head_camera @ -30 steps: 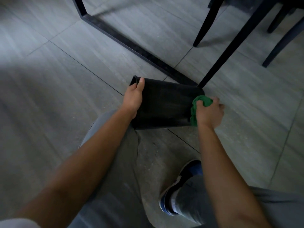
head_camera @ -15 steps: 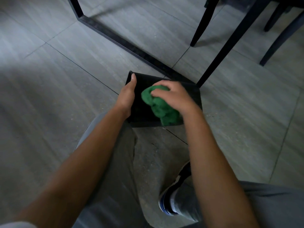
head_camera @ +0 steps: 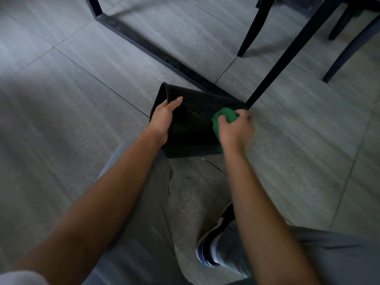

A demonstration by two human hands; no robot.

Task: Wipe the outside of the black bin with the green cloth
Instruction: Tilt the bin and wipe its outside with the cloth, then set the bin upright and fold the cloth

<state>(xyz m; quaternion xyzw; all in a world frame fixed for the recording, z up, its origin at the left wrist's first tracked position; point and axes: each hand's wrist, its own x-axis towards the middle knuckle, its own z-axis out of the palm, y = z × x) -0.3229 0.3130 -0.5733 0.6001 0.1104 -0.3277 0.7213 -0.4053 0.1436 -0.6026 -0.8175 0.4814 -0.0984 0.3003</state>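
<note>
Stage: wiping is under way; how much of the outside is clean cannot be judged in this dim view.
Black bin point(head_camera: 193, 122): tipped on the tiled floor point(head_camera: 61, 130); smooth, matte, flat-sided, rounded corners.
Left hand point(head_camera: 164, 116): grips the bin's left edge, thumb over the top face.
Right hand point(head_camera: 234, 130): fingers curled round the cloth.
Green cloth point(head_camera: 223, 118): soft, bunched, pressed on the bin's right side.

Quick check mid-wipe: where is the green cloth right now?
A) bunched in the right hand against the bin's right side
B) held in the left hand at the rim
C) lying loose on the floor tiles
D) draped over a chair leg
A: the right hand grips the bunched green cloth against the right side of the black bin, while the left hand holds the bin's left edge.
</note>
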